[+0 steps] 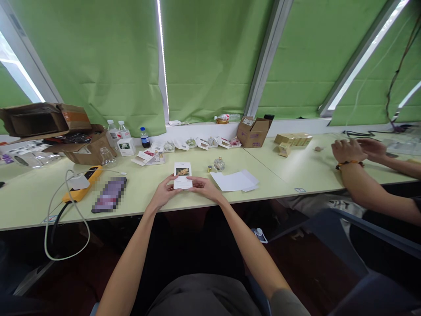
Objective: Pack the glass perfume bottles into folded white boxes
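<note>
Left hand (pixel 163 192): fingers curled, tips gripping the left edge of a white rectangular paper card (pixel 183 181)
Right hand (pixel 204 186): fingers bent inward, gripping the card's right edge
Card: smooth thin stock printed with a small food photograph, held between both hands, just above the front edge of a pale green laminate table (pixel 138 197)
3 o'clock: loose, thin white paper sheets (pixel 234 181), near the card
2 o'clock: rounded clear glass bottle (pixel 219 164), with a small gold metal cap (pixel 209 168) just beside it
9 o'clock: flat dark phone (pixel 109 195), its surface pixelated
Far 3 o'clock: a co-worker's hands (pixel 355 150), well apart, fingers bent above the table
</note>
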Action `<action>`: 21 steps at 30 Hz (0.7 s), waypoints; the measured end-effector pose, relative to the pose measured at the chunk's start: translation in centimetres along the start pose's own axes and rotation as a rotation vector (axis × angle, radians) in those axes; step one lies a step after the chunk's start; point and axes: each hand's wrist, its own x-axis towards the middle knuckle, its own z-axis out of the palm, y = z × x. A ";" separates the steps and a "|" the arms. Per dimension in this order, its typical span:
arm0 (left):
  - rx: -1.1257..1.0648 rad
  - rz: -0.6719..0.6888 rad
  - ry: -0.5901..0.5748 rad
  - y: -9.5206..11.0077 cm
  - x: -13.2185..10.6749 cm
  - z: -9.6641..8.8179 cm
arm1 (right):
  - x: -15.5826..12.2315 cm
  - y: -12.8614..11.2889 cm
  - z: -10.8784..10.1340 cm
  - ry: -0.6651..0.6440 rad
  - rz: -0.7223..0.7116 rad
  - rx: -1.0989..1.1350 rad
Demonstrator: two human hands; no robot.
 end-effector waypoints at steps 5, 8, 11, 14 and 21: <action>-0.003 -0.011 0.007 0.1 0.0 0.0 | 0.0 0.0 0.0 0.000 -0.003 0.000; 0.005 -0.015 0.013 0.1 0.0 0.0 | 0.0 0.1 0.0 -0.002 -0.009 0.000; 0.010 -0.016 0.020 0.0 0.0 0.0 | 0.0 0.1 0.0 -0.003 -0.006 -0.005; 0.014 -0.015 0.027 0.0 0.1 0.0 | 0.0 -0.1 0.0 -0.002 0.002 -0.020; 0.023 -0.015 0.016 0.4 -0.1 0.1 | 0.0 -0.1 -0.1 0.002 -0.002 -0.028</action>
